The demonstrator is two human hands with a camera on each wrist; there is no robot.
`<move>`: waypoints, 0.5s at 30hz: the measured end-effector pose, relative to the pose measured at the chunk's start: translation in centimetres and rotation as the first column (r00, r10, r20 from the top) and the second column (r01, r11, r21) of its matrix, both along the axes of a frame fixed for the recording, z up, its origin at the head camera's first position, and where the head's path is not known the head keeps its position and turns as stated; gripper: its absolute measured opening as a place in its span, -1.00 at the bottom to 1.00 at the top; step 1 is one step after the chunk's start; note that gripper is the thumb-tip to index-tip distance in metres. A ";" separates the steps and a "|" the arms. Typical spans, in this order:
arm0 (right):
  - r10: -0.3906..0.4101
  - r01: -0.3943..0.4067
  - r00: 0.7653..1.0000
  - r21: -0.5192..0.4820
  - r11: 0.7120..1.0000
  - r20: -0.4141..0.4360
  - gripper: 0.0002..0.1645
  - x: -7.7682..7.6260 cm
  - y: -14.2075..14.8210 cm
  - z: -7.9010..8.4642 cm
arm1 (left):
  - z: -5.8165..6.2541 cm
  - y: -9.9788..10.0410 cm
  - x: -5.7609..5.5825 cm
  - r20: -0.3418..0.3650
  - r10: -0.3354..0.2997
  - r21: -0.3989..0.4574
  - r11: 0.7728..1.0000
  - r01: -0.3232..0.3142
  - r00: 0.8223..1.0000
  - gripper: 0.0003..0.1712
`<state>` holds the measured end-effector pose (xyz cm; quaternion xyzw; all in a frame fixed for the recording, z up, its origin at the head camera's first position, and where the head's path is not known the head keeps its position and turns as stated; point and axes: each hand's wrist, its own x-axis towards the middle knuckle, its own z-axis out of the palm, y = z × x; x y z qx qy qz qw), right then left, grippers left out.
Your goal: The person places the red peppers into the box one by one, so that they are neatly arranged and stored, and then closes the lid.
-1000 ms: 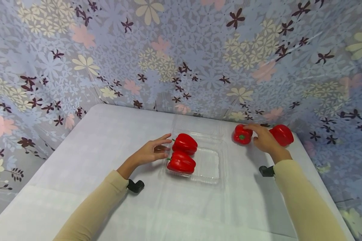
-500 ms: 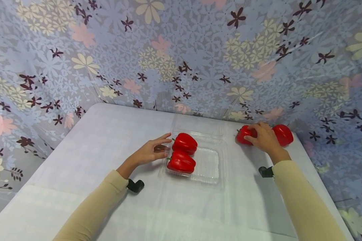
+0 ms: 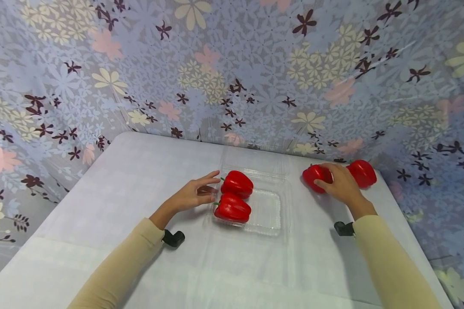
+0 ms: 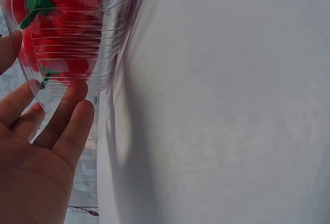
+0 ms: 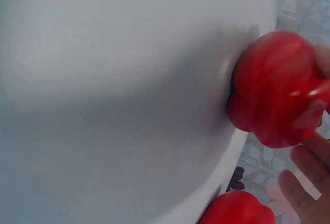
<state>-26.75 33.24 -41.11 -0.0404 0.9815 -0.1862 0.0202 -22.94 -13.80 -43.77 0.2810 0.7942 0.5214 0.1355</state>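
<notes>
My right hand (image 3: pixel 342 184) grips a red bell pepper (image 3: pixel 313 176) near the table's back right, thumb on its near side. In the right wrist view this pepper (image 5: pixel 276 87) sits close against the white surface. A clear plastic container (image 3: pixel 268 210) stands mid-table, with two red bell peppers in its left half, a rear one (image 3: pixel 236 183) and a front one (image 3: pixel 233 208), green stems to the left. Beside its left wall is my left hand (image 3: pixel 191 195), fingers extended. The left wrist view shows the fingertips (image 4: pixel 80 112) right at the ribbed wall.
Another red bell pepper (image 3: pixel 364 174) lies at the table's back right corner, just beyond my right hand. The container's transparent lid (image 3: pixel 251 161) is folded back behind it. A floral curtain (image 3: pixel 232 77) hangs along the back of the white table (image 3: pixel 147 163).
The pepper under my right hand has turned, its stem end swinging from facing me to the left and then to the back. My right fingers have closed round it. The left hand stays put.
</notes>
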 end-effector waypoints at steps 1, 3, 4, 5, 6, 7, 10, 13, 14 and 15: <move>0.000 0.000 1.000 -0.002 1.000 -0.009 -0.13 0.0 0.0 -0.1 | 0.0 0.0 0.0 0.000 -0.003 0.001 1.000 0.003 1.000 -0.29; 0.006 -0.006 1.000 -0.015 1.000 -0.024 -0.13 0.2 -0.1 -0.2 | 0.0 0.0 0.0 0.004 -0.004 0.001 1.000 0.004 1.000 -0.28; 0.012 -0.013 0.999 -0.023 1.000 -0.034 -0.16 0.3 -0.1 -0.3 | 0.0 0.1 0.0 0.005 -0.004 0.002 1.000 0.004 1.000 -0.28; 0.025 -0.026 0.999 -0.028 0.999 -0.045 -0.18 0.4 -0.2 -0.3 | 0.0 0.1 0.0 0.002 -0.006 0.001 1.000 0.006 1.000 -0.27; 0.039 -0.041 0.998 -0.030 0.999 -0.054 -0.20 0.4 -0.2 -0.3 | 0.0 0.1 0.0 0.002 -0.005 0.001 1.000 0.005 1.000 -0.28; 0.052 -0.054 0.997 -0.032 0.998 -0.061 -0.21 0.5 -0.2 -0.3 | 0.0 0.1 0.0 -0.003 -0.005 0.002 1.000 0.005 1.000 -0.28; 0.075 -0.077 0.996 -0.029 0.997 -0.057 -0.24 0.6 -0.2 -0.3 | 0.1 0.1 0.0 -0.014 -0.004 -0.002 1.000 0.004 1.000 -0.29; 0.085 -0.085 0.996 -0.023 0.996 -0.016 -0.22 0.5 -0.2 -0.2 | 0.1 0.1 0.0 -0.019 -0.006 0.000 1.000 0.006 1.000 -0.30; 0.087 -0.087 0.996 -0.022 0.996 0.000 -0.21 0.5 -0.1 -0.2 | 0.1 0.1 0.1 -0.017 -0.005 0.001 1.000 0.005 1.000 -0.30; 0.088 -0.088 0.996 -0.023 0.996 0.015 -0.20 0.4 -0.2 -0.2 | 0.1 0.0 0.1 -0.017 -0.006 0.003 1.000 0.006 1.000 -0.30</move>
